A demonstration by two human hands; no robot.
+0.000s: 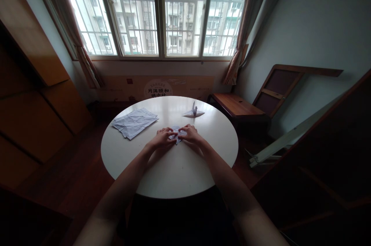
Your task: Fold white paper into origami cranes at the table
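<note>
Over the middle of a round white table (185, 178), a small piece of folded paper (177, 137) is held between both hands. My left hand (164, 137) grips its left side with bent fingers. On the right side, my right hand (189, 134) pinches the same paper, its fingertips close to those of the left. A pointed tip of the paper sticks out toward me below the fingers; much of the rest is hidden. Behind my right hand stands a folded paper crane (194, 111) with its wings spread. To the left lies a stack of creased paper sheets (135, 122).
A wooden bench (239, 105) stands beyond the table on the right, with a framed panel (278, 87) leaning by the wall. A printed cardboard box (121, 85) sits below the barred window. Wooden cabinets (58, 114) line the left side.
</note>
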